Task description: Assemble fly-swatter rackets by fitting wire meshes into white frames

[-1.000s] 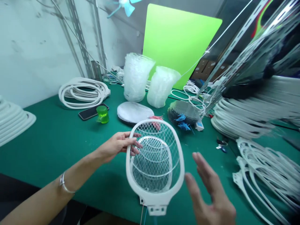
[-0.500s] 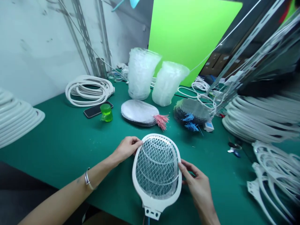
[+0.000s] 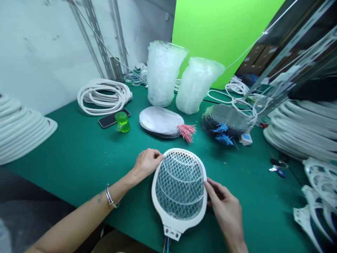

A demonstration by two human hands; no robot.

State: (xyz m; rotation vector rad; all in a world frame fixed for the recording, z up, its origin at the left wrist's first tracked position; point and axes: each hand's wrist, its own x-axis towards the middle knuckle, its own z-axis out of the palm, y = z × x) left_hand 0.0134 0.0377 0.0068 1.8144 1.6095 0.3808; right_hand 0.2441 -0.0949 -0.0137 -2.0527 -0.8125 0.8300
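A white mosquito racket head (image 3: 180,189) with a metal mesh inside its oval frame lies in front of me, its short neck pointing toward me. Thin red and blue wires (image 3: 166,242) trail from the neck. My left hand (image 3: 147,162) pinches the frame's upper left edge between thumb and fingers. On the opposite side, my right hand (image 3: 225,207) grips the frame's right edge, thumb on top and fingertips partly hidden beneath. Beyond the racket head sit a stack of mesh sheets with pink wires (image 3: 162,121) and a darker mesh stack with blue wires (image 3: 226,119).
Two stacks of clear plastic pieces (image 3: 163,75) stand at the back before a green board (image 3: 223,31). A phone (image 3: 107,120) and a green tape roll (image 3: 123,122) lie left. White frames (image 3: 105,98) are piled on both sides. Keys (image 3: 277,168) lie right.
The camera view has shifted slightly, so the scene sits a little differently. The clear layer at the mesh's right side now sits flatter within the frame. Both hands keep hold of the racket head.
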